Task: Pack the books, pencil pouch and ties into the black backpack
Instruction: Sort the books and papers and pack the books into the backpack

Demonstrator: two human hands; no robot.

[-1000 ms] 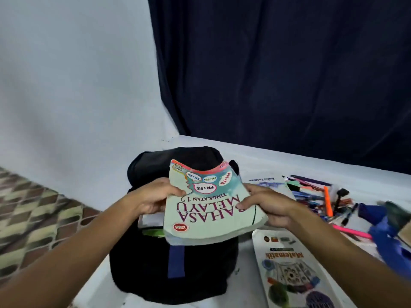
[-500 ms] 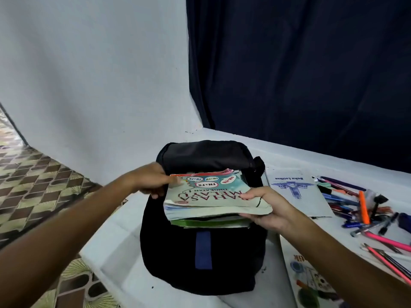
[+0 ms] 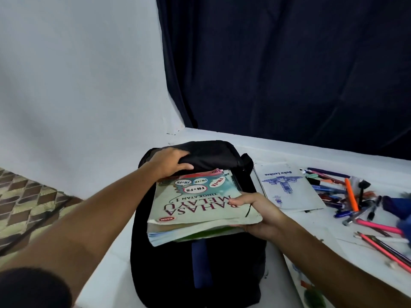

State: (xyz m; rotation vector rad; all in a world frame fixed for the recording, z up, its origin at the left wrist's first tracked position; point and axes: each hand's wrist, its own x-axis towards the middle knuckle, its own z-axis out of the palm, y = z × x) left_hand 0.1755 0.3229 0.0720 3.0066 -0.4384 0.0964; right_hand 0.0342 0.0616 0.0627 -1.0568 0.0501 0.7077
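Black backpack stands upright at the near-left of the white surface; all places below are read off it. A blue strip runs down its near face.

Left hand sits on the bag's far top edge, fingers curled over the black flap fabric and gripping it.

Right hand is at the bag's right side, level with the opening. Thumb on top, fingers beneath: this grip is clamped on the book stack at its right edge.

Stack lies roughly flat over the mouth of the bag, its far end at the opening under the flap. Top cover is pale green, reads "BAHASA MELAYU", seen upside down. A green edge shows beneath it. How far the stack sits inside the bag cannot be told.

Right of the bag, lying flat on the surface: a white exercise book with a blue crest, just beside the bag. Beyond it, further right, a loose scatter of pens, among them an orange one. Near-right of the bag, another book cover, partly hidden by the right forearm.

Behind the bag: dark curtain. Left of it: pale wall and patterned floor.
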